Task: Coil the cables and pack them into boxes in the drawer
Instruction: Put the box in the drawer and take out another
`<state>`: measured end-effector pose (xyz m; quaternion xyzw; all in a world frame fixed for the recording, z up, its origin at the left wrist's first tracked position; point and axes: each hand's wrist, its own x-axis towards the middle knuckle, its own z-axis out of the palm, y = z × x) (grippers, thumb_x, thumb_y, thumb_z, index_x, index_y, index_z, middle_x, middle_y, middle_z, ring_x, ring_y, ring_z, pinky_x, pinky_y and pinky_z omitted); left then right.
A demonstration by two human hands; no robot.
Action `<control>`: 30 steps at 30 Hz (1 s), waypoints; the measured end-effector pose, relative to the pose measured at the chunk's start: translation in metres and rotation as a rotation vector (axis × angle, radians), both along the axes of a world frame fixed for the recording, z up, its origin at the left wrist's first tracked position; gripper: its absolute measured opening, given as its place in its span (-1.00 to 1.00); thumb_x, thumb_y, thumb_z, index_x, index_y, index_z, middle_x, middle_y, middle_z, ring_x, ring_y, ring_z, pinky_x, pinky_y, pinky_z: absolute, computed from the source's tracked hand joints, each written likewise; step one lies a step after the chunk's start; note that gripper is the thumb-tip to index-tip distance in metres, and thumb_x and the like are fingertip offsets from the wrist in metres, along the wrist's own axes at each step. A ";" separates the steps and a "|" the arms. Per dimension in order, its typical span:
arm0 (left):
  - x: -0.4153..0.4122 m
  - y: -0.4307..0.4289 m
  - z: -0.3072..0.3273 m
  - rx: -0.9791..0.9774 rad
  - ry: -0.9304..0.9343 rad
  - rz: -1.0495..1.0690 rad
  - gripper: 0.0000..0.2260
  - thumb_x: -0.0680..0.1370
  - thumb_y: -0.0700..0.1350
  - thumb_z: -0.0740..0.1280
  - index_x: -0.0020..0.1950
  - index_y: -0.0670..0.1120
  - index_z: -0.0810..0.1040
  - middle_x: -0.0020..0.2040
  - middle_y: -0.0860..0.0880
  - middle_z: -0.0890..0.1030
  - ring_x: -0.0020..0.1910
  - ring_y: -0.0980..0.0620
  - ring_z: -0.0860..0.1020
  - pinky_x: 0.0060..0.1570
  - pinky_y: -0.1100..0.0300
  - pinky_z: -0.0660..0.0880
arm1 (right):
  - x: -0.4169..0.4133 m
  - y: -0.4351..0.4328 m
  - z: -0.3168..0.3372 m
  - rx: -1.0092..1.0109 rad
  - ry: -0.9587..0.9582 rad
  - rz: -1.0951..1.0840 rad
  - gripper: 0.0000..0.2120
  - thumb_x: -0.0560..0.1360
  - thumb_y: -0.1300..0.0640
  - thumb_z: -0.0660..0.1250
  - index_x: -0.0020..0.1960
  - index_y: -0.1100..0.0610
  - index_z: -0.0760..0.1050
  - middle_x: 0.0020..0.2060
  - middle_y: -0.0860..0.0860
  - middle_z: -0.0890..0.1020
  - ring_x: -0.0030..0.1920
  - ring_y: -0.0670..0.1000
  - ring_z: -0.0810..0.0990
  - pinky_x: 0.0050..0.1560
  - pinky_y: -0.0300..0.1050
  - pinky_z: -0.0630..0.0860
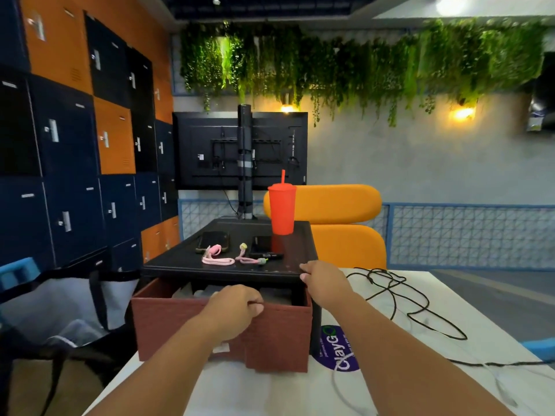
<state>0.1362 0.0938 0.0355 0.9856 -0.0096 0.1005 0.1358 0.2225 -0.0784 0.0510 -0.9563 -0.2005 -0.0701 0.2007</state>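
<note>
A brown fabric drawer [186, 325] stands partly pulled out from under a small black stand [192, 264] on the white table. My left hand [232, 309] grips the drawer's front top edge with curled fingers. On the stand's front right corner rests my right hand [322, 282], fingers curled over its edge. A loose black cable [399, 298] sprawls over the table to the right. Grey box shapes [192, 291] show inside the drawer, mostly hidden.
On the stand's top lie two phones [213, 240], two pink lanyards [217, 259] and a red tumbler with a straw [282, 210]. An orange chair [339, 223] stands behind, and a bag [75, 304] sits to the left. A purple sticker [341, 349] marks the table.
</note>
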 end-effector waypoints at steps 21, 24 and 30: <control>0.003 0.004 0.001 -0.119 0.076 -0.008 -0.88 0.58 -0.02 0.26 -0.09 0.07 0.58 -0.04 0.05 0.62 -0.03 0.07 0.53 -0.08 0.25 0.37 | 0.006 0.008 0.012 -0.183 -0.060 -0.024 -0.67 0.60 0.20 0.14 0.35 0.15 0.40 0.31 0.15 0.44 0.29 0.14 0.42 0.21 -0.04 0.41; 0.004 0.004 0.000 -0.124 0.081 -0.013 -0.88 0.58 -0.03 0.26 -0.11 0.08 0.57 -0.04 0.05 0.62 -0.04 0.07 0.53 -0.08 0.25 0.38 | 0.007 0.009 0.010 -0.228 -0.084 -0.032 -0.67 0.58 0.23 0.15 0.33 0.13 0.42 0.29 0.15 0.46 0.27 0.15 0.44 0.18 -0.03 0.43; 0.004 0.005 0.000 -0.135 0.097 -0.006 -0.84 0.57 -0.02 0.27 -0.19 0.13 0.55 -0.11 0.07 0.60 -0.07 0.06 0.53 -0.04 0.17 0.46 | 0.009 0.010 0.011 -0.249 -0.082 -0.044 -0.69 0.59 0.19 0.15 0.31 0.14 0.44 0.27 0.14 0.48 0.26 0.14 0.45 0.17 -0.03 0.43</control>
